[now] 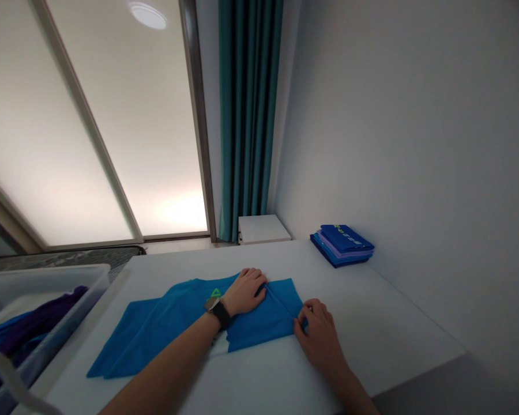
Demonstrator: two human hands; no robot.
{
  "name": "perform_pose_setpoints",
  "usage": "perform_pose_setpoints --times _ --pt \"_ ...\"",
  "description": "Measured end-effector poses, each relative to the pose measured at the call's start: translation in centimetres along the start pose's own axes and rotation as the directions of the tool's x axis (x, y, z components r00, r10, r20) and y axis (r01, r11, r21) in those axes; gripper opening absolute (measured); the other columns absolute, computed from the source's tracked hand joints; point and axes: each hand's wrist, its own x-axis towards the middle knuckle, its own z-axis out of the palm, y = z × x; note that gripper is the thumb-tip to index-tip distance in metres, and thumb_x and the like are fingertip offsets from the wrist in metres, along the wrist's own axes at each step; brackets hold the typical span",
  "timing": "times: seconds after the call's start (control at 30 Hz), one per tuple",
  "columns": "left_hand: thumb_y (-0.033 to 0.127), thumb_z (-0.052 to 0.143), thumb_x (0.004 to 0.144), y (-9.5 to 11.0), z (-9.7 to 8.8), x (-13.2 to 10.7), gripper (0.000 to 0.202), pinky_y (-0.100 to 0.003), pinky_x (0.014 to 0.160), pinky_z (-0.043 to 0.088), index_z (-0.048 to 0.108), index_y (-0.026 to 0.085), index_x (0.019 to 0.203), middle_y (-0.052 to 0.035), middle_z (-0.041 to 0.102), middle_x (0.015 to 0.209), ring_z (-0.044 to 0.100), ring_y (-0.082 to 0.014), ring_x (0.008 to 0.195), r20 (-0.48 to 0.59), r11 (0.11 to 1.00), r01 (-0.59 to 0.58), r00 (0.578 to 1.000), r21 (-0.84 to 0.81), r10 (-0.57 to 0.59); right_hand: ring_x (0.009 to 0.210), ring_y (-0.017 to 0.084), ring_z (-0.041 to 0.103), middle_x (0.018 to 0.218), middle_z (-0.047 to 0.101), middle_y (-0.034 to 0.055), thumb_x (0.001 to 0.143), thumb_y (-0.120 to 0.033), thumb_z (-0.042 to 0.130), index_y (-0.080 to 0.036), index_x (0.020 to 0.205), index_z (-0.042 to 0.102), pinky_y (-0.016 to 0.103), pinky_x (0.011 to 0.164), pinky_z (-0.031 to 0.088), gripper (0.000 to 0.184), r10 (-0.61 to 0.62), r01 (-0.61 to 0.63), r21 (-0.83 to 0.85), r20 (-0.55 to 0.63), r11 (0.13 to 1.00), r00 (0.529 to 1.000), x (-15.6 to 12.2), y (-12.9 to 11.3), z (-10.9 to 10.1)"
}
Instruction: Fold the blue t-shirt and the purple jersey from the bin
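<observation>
A bright blue shirt (168,317) with a small green triangle logo lies spread across the white table, partly folded over itself. My left hand (245,290), with a watch (217,310) on its wrist, rests on the upper middle of the shirt. Its fingers and thumb close on a ridge of the cloth. At the shirt's right edge, my right hand (319,331) pinches the fabric between thumb and fingers. A crease runs through the cloth between both hands. The left forearm covers part of the shirt's near side.
A stack of folded clothes (343,245) in blue and purple sits at the table's back right, near the wall. On the left stands a translucent bin (99,276) holding dark purple and blue clothes (47,317). A white cabinet (263,229) is beyond the white table (259,374).
</observation>
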Motion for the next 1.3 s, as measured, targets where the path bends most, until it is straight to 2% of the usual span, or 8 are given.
perform_pose_setpoints --times 0.2,0.27,0.37,0.5,0.67,0.77,1.1,1.3 --pt "0.026 0.047 0.093 0.0 0.2 -0.3 0.016 -0.040 0.095 0.038 0.059 0.021 0.103 -0.0060 0.059 0.104 0.052 -0.0229 0.100 0.004 1.000 0.011 1.000 -0.001 -0.011 0.093 0.024 0.057 0.094 0.061 0.0069 0.089 -0.025 0.050 -0.020 0.078 0.054 0.037 0.082 0.038 0.013 0.074 -0.076 0.012 0.104 0.997 0.992 1.0 1.2 -0.5" --pt "0.026 0.047 0.093 -0.1 0.3 -0.3 0.017 -0.040 0.096 0.038 0.059 0.021 0.105 -0.0061 0.059 0.105 0.052 -0.0232 0.102 0.006 1.000 0.013 1.000 -0.001 -0.013 0.091 0.023 0.060 0.093 0.064 0.0072 0.091 -0.028 0.045 -0.019 0.093 0.057 0.036 0.082 0.038 0.015 0.114 -0.121 0.034 0.174 0.992 0.978 2.1 1.7 -0.8" --pt "0.027 0.047 0.093 -0.2 0.5 -0.3 0.021 -0.041 0.096 0.038 0.058 0.022 0.110 -0.0061 0.059 0.107 0.052 -0.0234 0.102 0.003 1.000 0.021 1.000 -0.002 -0.021 0.095 0.024 0.063 0.100 0.068 0.0107 0.096 -0.030 0.037 -0.015 0.123 0.051 0.037 0.086 0.038 0.035 0.155 -0.163 0.006 0.294 0.987 0.943 4.1 1.7 -1.1" --pt "0.026 0.047 0.093 -0.2 0.6 -0.3 0.022 -0.041 0.095 0.038 0.058 0.022 0.112 -0.0061 0.059 0.107 0.052 -0.0236 0.102 -0.007 1.000 0.025 1.000 -0.005 -0.025 0.113 0.028 0.058 0.124 0.063 0.0161 0.097 -0.032 0.036 -0.014 0.135 0.046 0.040 0.094 0.035 0.044 0.153 -0.119 -0.114 0.353 0.986 0.923 5.9 0.6 -0.7" --pt "0.025 0.049 0.091 -0.2 0.6 -0.3 0.021 -0.040 0.096 0.038 0.058 0.022 0.109 -0.0059 0.060 0.107 0.052 -0.0235 0.102 -0.009 1.000 0.024 1.000 0.000 -0.024 0.117 0.023 0.055 0.133 0.057 0.0143 0.096 -0.021 0.034 -0.014 0.145 0.036 0.032 0.095 0.037 0.050 0.023 0.007 -0.090 0.329 0.996 0.944 6.3 -0.1 0.1" --pt "0.025 0.049 0.092 -0.2 0.6 -0.4 0.022 -0.040 0.096 0.038 0.058 0.022 0.111 -0.0057 0.060 0.107 0.053 -0.0231 0.102 -0.014 1.000 0.022 1.000 -0.003 -0.022 0.112 0.023 0.056 0.133 0.056 0.0137 0.096 -0.018 0.028 -0.016 0.149 0.032 0.033 0.094 0.038 0.052 0.029 0.005 -0.116 0.294 0.993 0.955 6.1 0.3 0.3" --pt "0.027 0.046 0.094 -0.3 0.7 -0.3 0.020 -0.040 0.096 0.038 0.059 0.022 0.109 -0.0054 0.059 0.105 0.053 -0.0226 0.101 -0.022 0.999 0.035 0.999 -0.017 -0.036 0.112 0.024 0.055 0.122 0.061 0.0121 0.095 -0.023 0.038 -0.018 0.138 0.048 0.034 0.091 0.037 0.044 0.141 -0.112 -0.133 0.242 0.985 0.960 5.8 2.0 1.0" --pt "0.026 0.046 0.094 -0.3 0.7 -0.3 0.021 -0.041 0.095 0.038 0.059 0.021 0.110 -0.0058 0.060 0.106 0.053 -0.0233 0.101 -0.013 0.999 0.039 0.999 -0.018 -0.040 0.109 0.023 0.052 0.118 0.059 0.0124 0.096 -0.025 0.036 -0.016 0.131 0.054 0.032 0.092 0.036 0.040 0.056 -0.044 -0.069 0.188 0.997 0.981 8.2 3.0 0.7"
